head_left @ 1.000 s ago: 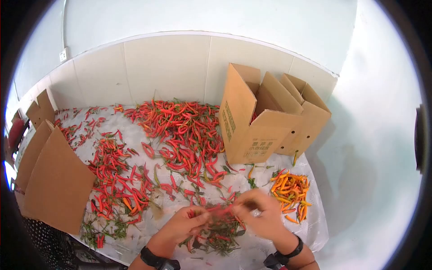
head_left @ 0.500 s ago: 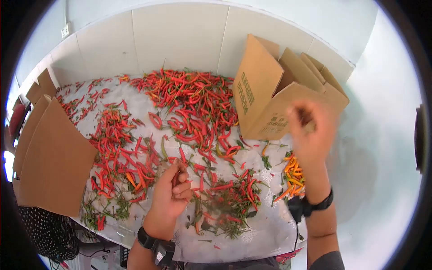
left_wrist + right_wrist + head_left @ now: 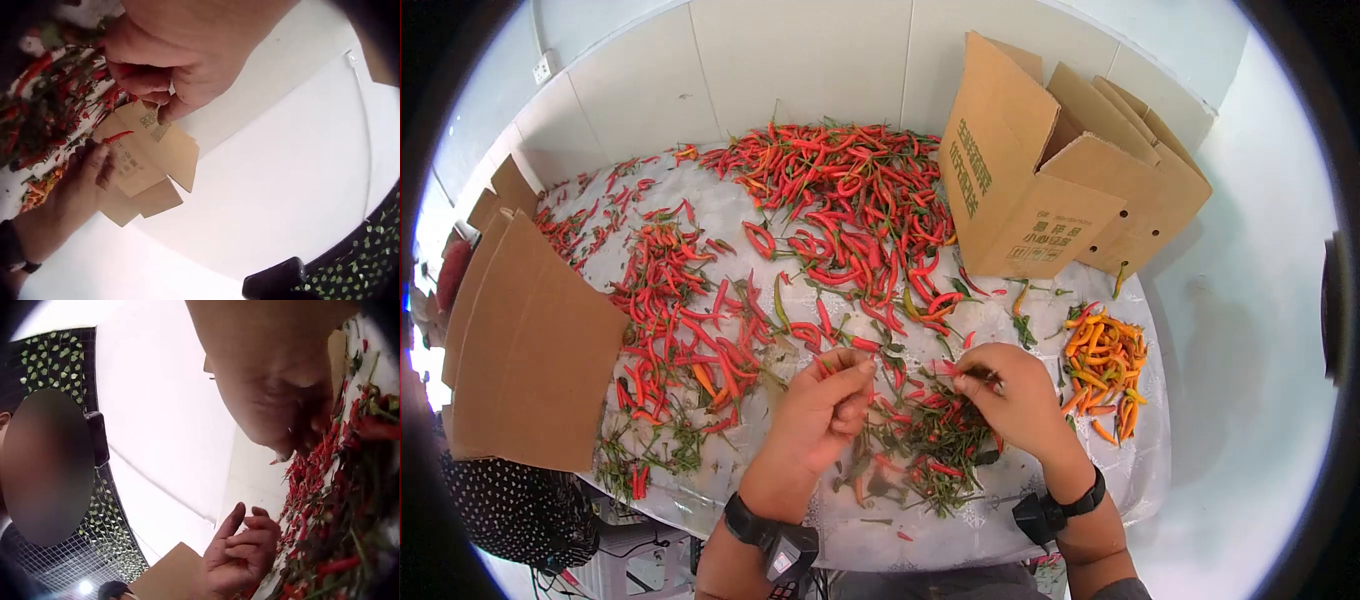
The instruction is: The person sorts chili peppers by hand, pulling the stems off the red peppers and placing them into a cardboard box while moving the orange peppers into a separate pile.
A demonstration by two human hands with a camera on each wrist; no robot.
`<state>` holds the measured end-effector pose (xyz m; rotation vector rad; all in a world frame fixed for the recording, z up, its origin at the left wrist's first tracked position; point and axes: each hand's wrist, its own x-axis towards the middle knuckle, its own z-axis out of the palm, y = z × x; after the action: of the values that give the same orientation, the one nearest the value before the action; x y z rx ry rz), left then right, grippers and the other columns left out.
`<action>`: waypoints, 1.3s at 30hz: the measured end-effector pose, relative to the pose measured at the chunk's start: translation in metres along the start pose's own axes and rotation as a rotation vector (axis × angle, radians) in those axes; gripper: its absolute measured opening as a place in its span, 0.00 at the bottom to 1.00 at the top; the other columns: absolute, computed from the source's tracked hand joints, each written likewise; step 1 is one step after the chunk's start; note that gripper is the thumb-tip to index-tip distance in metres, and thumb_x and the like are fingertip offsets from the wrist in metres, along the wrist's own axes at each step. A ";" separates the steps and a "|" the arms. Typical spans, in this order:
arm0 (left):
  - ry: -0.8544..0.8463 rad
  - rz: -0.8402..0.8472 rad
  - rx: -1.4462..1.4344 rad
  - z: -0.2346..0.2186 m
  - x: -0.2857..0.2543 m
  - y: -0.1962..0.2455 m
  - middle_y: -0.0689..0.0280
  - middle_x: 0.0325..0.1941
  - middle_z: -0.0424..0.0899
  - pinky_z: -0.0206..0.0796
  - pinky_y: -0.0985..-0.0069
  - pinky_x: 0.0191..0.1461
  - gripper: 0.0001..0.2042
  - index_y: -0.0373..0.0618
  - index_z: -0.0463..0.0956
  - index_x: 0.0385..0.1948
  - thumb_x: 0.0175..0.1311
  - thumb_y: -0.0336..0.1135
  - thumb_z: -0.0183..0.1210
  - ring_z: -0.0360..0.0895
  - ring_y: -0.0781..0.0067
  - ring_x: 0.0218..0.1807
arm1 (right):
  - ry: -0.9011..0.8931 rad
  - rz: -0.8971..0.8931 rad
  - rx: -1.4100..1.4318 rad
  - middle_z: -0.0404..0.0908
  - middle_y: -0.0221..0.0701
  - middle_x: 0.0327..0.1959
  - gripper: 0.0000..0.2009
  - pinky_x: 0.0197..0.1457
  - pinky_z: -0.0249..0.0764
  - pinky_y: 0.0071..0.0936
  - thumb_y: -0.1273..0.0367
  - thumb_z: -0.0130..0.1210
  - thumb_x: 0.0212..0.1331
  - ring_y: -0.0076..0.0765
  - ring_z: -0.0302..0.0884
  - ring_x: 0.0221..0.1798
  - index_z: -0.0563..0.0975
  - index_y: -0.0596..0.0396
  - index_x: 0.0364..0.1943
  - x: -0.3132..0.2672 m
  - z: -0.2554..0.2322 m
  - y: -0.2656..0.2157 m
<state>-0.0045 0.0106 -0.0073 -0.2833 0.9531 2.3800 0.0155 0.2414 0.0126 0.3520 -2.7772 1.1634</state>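
Observation:
My right hand (image 3: 1015,395) pinches a red chili (image 3: 119,136) by one end, to the right of a heap of stems and chilies. Opposite it, my left hand (image 3: 815,410) has its fingers curled in towards the thumb; I cannot tell whether a chili is inside it. Between and below both hands lies the heap of green stems (image 3: 940,480), mixed with red chilies. A small pile of orange-yellow chilies (image 3: 1105,365) lies to the right of my right hand. Beyond the hands spreads a large pile of red chilies (image 3: 840,170).
Tall open cardboard boxes (image 3: 1030,215) stand at the back right, against the tiled wall (image 3: 800,60). Another cardboard box (image 3: 540,340) is at the left edge. More red chilies (image 3: 660,270) lie beside it on the plastic-covered table (image 3: 1040,525). Another person shows in the right wrist view.
My right hand swung up and right over the orange-yellow chilies towards the boxes, then came back over the stem heap. My left hand stayed near the heap. The head view shifted.

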 end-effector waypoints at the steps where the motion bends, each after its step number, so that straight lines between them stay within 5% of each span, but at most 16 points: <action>1: 0.001 0.012 0.057 0.000 0.001 -0.004 0.71 0.25 0.74 0.47 0.90 0.15 0.04 0.45 0.73 0.35 0.60 0.29 0.56 0.59 0.89 0.16 | 0.056 0.106 0.141 0.76 0.34 0.27 0.07 0.36 0.71 0.27 0.71 0.60 0.48 0.37 0.75 0.29 0.75 0.56 0.31 -0.002 0.001 -0.001; 5: -0.042 0.061 0.321 0.014 0.000 -0.015 0.72 0.24 0.72 0.46 0.90 0.15 0.05 0.44 0.73 0.35 0.60 0.31 0.58 0.59 0.89 0.16 | 0.082 0.193 0.639 0.77 0.33 0.25 0.09 0.33 0.71 0.23 0.68 0.61 0.52 0.27 0.76 0.27 0.75 0.58 0.32 -0.013 0.021 -0.005; 11: 0.037 0.100 0.346 0.010 0.003 -0.022 0.73 0.25 0.70 0.48 0.89 0.16 0.09 0.44 0.71 0.31 0.64 0.39 0.55 0.62 0.86 0.19 | -0.100 0.004 0.442 0.77 0.36 0.26 0.10 0.32 0.71 0.25 0.66 0.61 0.51 0.32 0.75 0.26 0.76 0.58 0.32 -0.013 0.016 -0.015; 12: 0.028 0.108 0.274 0.009 0.003 -0.019 0.73 0.25 0.69 0.48 0.89 0.17 0.10 0.45 0.70 0.29 0.65 0.41 0.53 0.61 0.85 0.19 | -0.122 0.065 0.374 0.75 0.36 0.26 0.13 0.34 0.71 0.30 0.63 0.62 0.49 0.38 0.74 0.29 0.77 0.56 0.33 -0.012 0.007 -0.013; 16: -0.056 0.121 0.006 0.003 0.006 -0.008 0.73 0.24 0.67 0.53 0.86 0.21 0.16 0.49 0.65 0.23 0.67 0.49 0.47 0.63 0.83 0.25 | -0.006 -0.173 -0.102 0.74 0.35 0.29 0.14 0.40 0.69 0.33 0.64 0.65 0.42 0.41 0.72 0.35 0.78 0.54 0.34 -0.014 0.001 0.005; 19: -0.112 0.079 -0.143 -0.002 0.008 -0.005 0.74 0.26 0.65 0.59 0.84 0.25 0.18 0.51 0.63 0.22 0.67 0.54 0.43 0.63 0.82 0.28 | -0.069 -0.283 -0.167 0.74 0.33 0.28 0.13 0.44 0.68 0.35 0.66 0.64 0.43 0.41 0.71 0.38 0.78 0.53 0.34 -0.017 0.008 0.010; 26: -0.060 0.004 -0.339 0.006 0.005 -0.003 0.76 0.24 0.64 0.59 0.86 0.23 0.16 0.52 0.64 0.28 0.68 0.52 0.42 0.61 0.85 0.23 | 0.027 -0.029 0.116 0.78 0.35 0.27 0.05 0.37 0.71 0.35 0.72 0.57 0.48 0.45 0.75 0.32 0.76 0.55 0.30 -0.009 -0.017 0.010; 32: -0.134 0.001 -0.067 -0.003 0.002 -0.003 0.75 0.23 0.64 0.48 0.89 0.15 0.08 0.48 0.67 0.31 0.66 0.40 0.52 0.55 0.89 0.16 | 0.128 0.135 0.113 0.78 0.38 0.28 0.06 0.35 0.71 0.32 0.75 0.56 0.47 0.42 0.75 0.31 0.76 0.57 0.31 -0.010 -0.038 0.017; 35: -0.066 -0.040 0.214 0.001 -0.002 -0.002 0.73 0.25 0.71 0.55 0.88 0.19 0.04 0.47 0.71 0.34 0.62 0.33 0.56 0.63 0.88 0.19 | 0.091 0.078 -0.083 0.77 0.38 0.28 0.06 0.38 0.70 0.35 0.76 0.56 0.45 0.46 0.74 0.34 0.77 0.57 0.30 -0.013 -0.046 0.020; 39: 0.065 0.231 0.975 0.024 -0.004 -0.022 0.72 0.25 0.75 0.58 0.88 0.27 0.09 0.42 0.75 0.32 0.53 0.33 0.63 0.70 0.85 0.24 | 0.112 0.085 -0.182 0.76 0.39 0.29 0.07 0.42 0.69 0.39 0.77 0.56 0.43 0.49 0.73 0.38 0.77 0.57 0.29 -0.017 -0.048 0.023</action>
<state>0.0109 0.0386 -0.0007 0.1377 2.1035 1.8010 0.0264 0.2942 0.0269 0.1481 -2.7941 0.9053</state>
